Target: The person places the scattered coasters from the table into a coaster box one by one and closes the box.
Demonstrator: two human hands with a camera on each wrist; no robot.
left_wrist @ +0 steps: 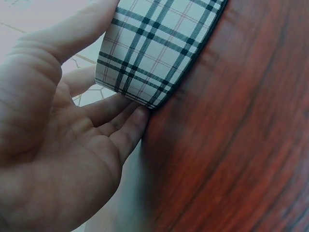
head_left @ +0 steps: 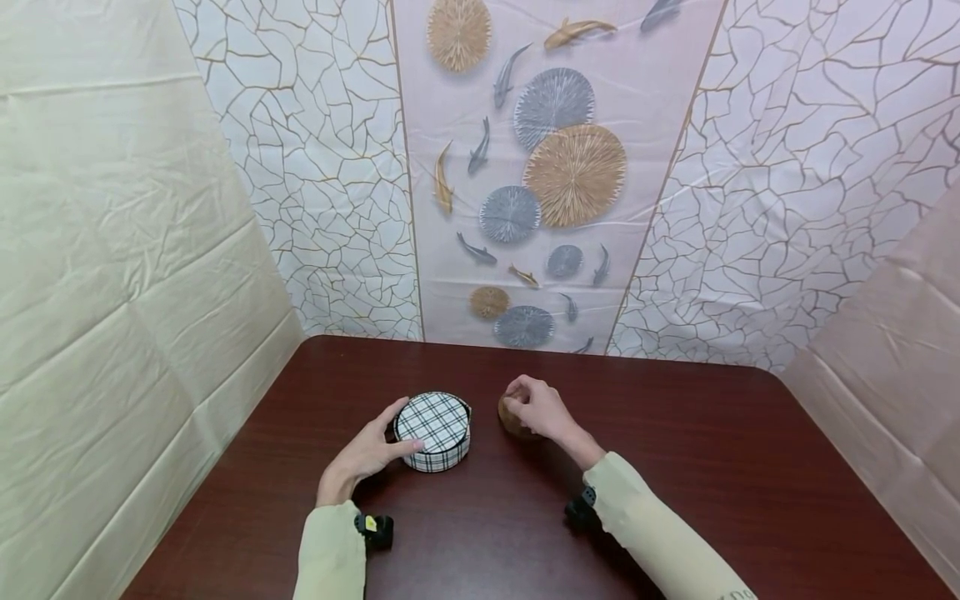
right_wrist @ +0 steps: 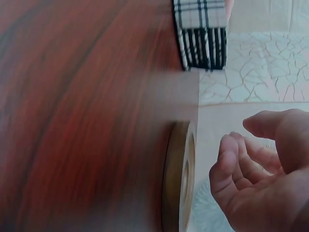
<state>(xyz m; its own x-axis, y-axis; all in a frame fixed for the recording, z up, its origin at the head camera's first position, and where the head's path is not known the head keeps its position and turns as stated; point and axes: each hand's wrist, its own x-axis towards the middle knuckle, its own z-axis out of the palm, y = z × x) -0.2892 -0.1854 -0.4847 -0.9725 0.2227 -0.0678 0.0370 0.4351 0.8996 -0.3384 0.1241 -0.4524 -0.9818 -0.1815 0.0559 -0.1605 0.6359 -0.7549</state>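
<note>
A round lidded box [head_left: 433, 423] in white and black plaid stands on the table, left of the middle. My left hand [head_left: 367, 452] holds it from the left side, thumb at the near rim and fingers around the far side. In the left wrist view, fingertips touch the lower edge of the plaid wall [left_wrist: 145, 53]. To the right lies a round, flat wooden piece [right_wrist: 175, 179] with a recessed face, partly covered by my hand in the head view. Just above it hovers my right hand [head_left: 543, 410], fingers loosely bent, thumb apart, nothing held.
The dark red-brown wooden table [head_left: 465, 533] has a far edge that meets a hanging cloth [head_left: 517, 275] printed with fish and round leaves. Cream cloth walls [head_left: 112, 292] rise at both sides. A short stretch of tabletop separates the box from the wooden piece.
</note>
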